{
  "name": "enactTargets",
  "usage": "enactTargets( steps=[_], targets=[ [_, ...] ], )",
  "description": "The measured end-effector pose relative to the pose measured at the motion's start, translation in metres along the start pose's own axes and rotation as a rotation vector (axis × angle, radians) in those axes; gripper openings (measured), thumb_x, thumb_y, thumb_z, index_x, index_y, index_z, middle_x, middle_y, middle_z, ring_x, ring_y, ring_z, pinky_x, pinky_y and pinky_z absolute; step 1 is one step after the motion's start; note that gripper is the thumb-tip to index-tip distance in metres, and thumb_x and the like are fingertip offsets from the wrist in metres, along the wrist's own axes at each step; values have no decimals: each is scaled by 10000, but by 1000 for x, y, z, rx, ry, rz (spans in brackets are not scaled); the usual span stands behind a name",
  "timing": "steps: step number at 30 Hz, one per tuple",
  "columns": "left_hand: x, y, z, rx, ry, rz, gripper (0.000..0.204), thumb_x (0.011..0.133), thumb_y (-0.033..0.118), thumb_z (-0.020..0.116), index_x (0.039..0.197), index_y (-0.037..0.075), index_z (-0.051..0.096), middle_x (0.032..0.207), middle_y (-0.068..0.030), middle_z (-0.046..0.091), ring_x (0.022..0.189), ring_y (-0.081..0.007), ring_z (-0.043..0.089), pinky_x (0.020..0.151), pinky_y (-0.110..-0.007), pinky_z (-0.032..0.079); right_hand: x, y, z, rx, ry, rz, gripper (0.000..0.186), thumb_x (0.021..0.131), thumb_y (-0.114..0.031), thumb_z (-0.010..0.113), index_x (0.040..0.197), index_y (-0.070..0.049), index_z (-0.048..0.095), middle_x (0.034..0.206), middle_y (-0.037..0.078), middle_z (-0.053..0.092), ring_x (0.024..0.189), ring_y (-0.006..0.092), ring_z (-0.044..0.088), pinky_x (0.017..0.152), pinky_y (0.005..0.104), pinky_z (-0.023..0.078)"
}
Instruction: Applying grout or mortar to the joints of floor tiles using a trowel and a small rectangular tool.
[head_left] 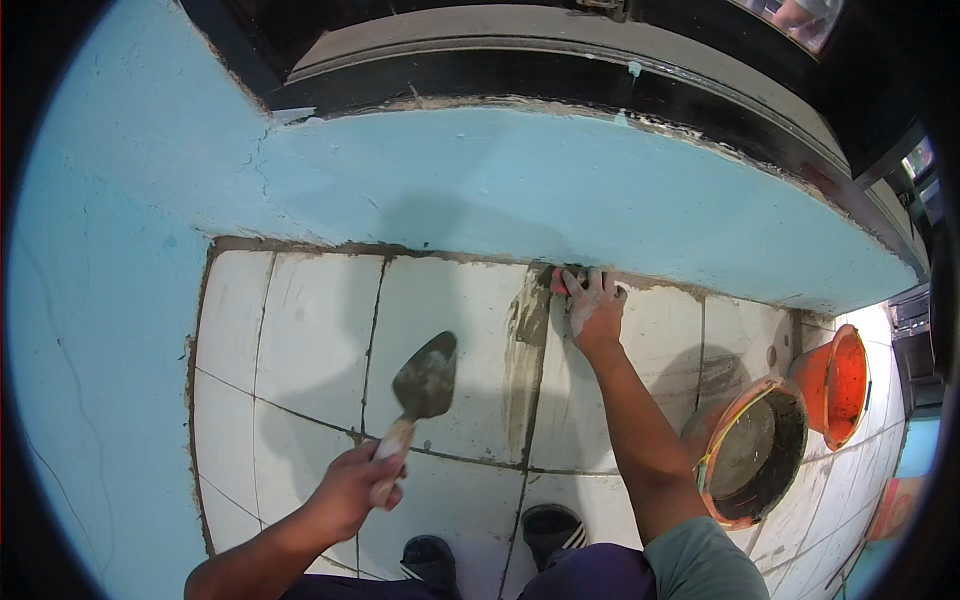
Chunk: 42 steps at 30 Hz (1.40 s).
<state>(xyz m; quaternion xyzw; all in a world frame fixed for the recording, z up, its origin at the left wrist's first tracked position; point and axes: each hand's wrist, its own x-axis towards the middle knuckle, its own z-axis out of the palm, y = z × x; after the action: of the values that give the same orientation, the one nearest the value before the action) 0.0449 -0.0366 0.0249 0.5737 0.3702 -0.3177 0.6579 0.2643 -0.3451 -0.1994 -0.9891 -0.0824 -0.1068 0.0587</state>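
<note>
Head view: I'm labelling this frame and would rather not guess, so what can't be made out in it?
All in the head view:
Red thing: its full shape, mostly covered by the right hand.
Trowel handle: its middle, behind the left hand's fingers.
Reddish thing at far right: too small, cut by the dark lens rim.
Dark footwear: the heels, hidden by purple trousers.

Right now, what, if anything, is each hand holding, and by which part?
Left hand: trowel, by its handle. Right hand: on a small red thing; whether gripped, can't tell.
</note>
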Motion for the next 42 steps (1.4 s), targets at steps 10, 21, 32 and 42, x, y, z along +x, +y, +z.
enactTargets(
  steps=[10, 21, 32, 42],
  targets=[
    [-84, -8, -46, -284, 45, 22, 359, 977, 201, 564, 1238, -39, 502, 960, -117, 585, 686, -202, 574, 636, -317, 451, -9, -8, -21, 569, -135, 47, 522, 800, 40, 535, 1290, -119, 620, 1111, 97, 631, 1028, 326, 621, 905, 419, 508],
    [-67, -30, -43, -203, -59, -3, 277, 968, 179, 551, 1161, -19, 537, 925, -120, 599, 628, -220, 582, 594, -334, 471, -79, 18, -171, 2006, -345, 795, 464, 869, -66, 527, 1332, -47, 533, 1213, 88, 631, 1123, 260, 612, 1009, 436, 485],
    [-74, -37, -19, -111, -99, 38, 326, 957, 244, 557, 1190, 18, 525, 907, -90, 598, 566, -168, 560, 527, -286, 450, -225, 193, -318, 651, -88, 555, 476, 788, 50, 502, 1245, -31, 609, 1131, 130, 664, 1086, 310, 620, 951, 399, 497],
    [-56, -48, 2, -174, -93, 8, 305, 997, 230, 518, 1204, 7, 501, 916, -79, 555, 611, -161, 538, 555, -288, 441, -323, 246, -329, -198, -322, 171, 538, 741, 27, 537, 1241, -125, 666, 1117, 134, 625, 1117, 356, 560, 951, 480, 454]
  ],
)
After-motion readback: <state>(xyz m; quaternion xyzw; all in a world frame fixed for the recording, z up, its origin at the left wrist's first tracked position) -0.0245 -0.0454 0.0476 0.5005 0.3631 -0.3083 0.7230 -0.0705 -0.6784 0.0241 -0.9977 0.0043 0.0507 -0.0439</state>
